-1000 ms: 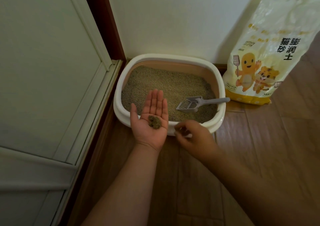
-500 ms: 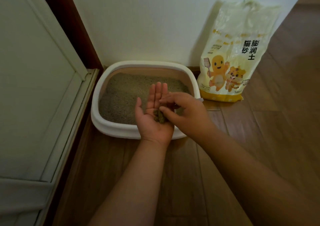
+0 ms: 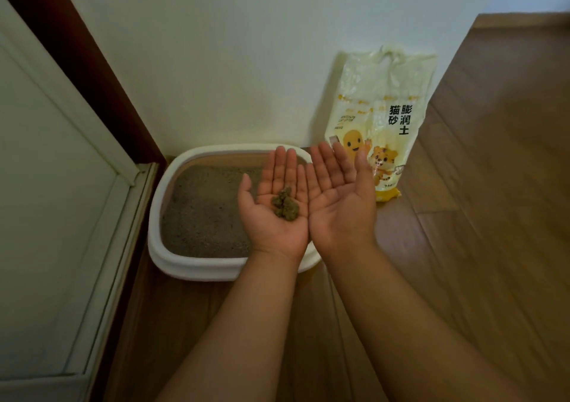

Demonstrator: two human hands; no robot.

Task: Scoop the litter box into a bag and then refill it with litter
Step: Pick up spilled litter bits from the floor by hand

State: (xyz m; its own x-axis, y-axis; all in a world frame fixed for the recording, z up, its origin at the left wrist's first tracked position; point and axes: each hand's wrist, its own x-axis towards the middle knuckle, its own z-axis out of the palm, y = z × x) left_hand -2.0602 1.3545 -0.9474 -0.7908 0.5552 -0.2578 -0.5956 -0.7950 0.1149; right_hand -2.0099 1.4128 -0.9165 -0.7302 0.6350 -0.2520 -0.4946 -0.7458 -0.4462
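A white litter box (image 3: pixel 197 267) with grey-brown litter stands on the wood floor against the wall. Both my hands are held palm up, side by side, over its right half. My left hand (image 3: pixel 274 204) lies flat with straight fingers and carries a small greenish-brown clump (image 3: pixel 285 206) on the palm. My right hand (image 3: pixel 339 198) is flat and holds nothing. A pale yellow litter bag (image 3: pixel 379 117) with cartoon figures leans on the wall to the right of the box. The scoop is hidden behind my hands.
A white door with a dark red-brown frame (image 3: pixel 92 71) runs along the left, close to the box. Wood floor (image 3: pixel 493 216) stretches to the right and toward me. The white wall (image 3: pixel 246 62) is behind the box.
My right hand let go of the clump it was pressing into my left palm and turned palm up beside the left hand. The view drew back and shifted right.
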